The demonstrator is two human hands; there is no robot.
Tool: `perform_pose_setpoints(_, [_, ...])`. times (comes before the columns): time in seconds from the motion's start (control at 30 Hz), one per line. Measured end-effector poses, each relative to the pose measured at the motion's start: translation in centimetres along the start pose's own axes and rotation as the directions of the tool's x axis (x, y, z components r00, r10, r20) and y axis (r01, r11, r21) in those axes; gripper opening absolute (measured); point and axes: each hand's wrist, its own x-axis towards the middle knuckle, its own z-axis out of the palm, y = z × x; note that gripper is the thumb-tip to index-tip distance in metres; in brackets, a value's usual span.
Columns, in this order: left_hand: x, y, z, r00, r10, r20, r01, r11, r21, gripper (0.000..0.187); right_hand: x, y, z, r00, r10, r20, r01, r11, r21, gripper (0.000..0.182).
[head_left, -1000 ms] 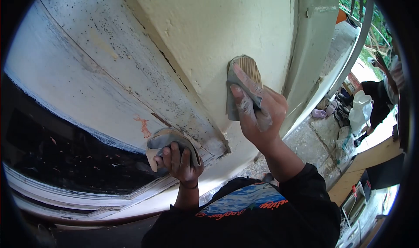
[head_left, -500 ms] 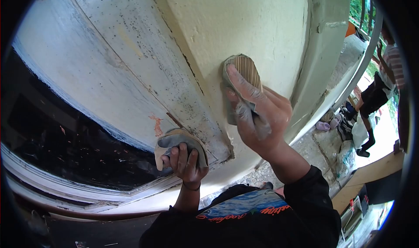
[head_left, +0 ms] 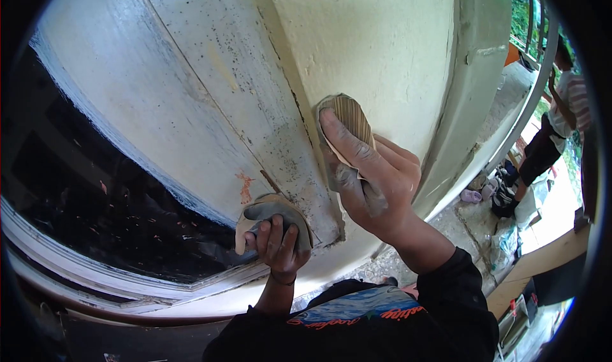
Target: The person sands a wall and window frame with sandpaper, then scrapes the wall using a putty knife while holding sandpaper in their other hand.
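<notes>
My right hand (head_left: 382, 183) grips a sanding block (head_left: 352, 116) with a striped, wood-like back and grey sandpaper along its side. The thumb lies along the back, and the block is at the cream wall (head_left: 376, 50), close beside the frame's cracked edge. Lower left, my left hand (head_left: 280, 247) is closed on a curved piece of sandpaper (head_left: 280, 210), grey with a beige side. It is in front of the lower part of the speckled white window frame (head_left: 210, 101). Pale dust coats my right fingers.
A dark glass pane (head_left: 127, 190) fills the left side. On the right are a greenish wall post (head_left: 468, 88), shoes (head_left: 470, 196) on the rough floor, and plastic bags (head_left: 503, 244). Another person (head_left: 548, 139) stands by the railing at far right.
My right hand and the sanding block have shifted left across the wall, closer to the window frame. The camera view has moved slightly. My left hand keeps its hold on the sandpaper.
</notes>
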Motion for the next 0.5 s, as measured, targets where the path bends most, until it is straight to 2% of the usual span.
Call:
perform_pose_setpoints(0.07, [-0.1, 0.0, 0.1, 1.000, 0.004, -0.004, -0.004, 1.000, 0.000, 0.027, 0.6, -0.1, -0.5, 0.998, 0.042, 0.045, -0.040, 0.999, -0.034, 0.048])
perform_pose_setpoints(0.1, [-0.1, -0.1, 0.0, 1.000, 0.006, -0.001, -0.006, 1.000, 0.007, 0.027, 0.9, -0.2, -0.3, 0.996, 0.084, -0.021, -0.083, 0.995, 0.055, 0.046])
perform_pose_setpoints(0.5, [-0.1, 0.0, -0.1, 0.999, -0.015, 0.033, 0.014, 0.999, 0.030, 0.030, 2.3, -1.0, 0.3, 0.998, 0.022, -0.055, -0.026, 0.997, -0.075, 0.035])
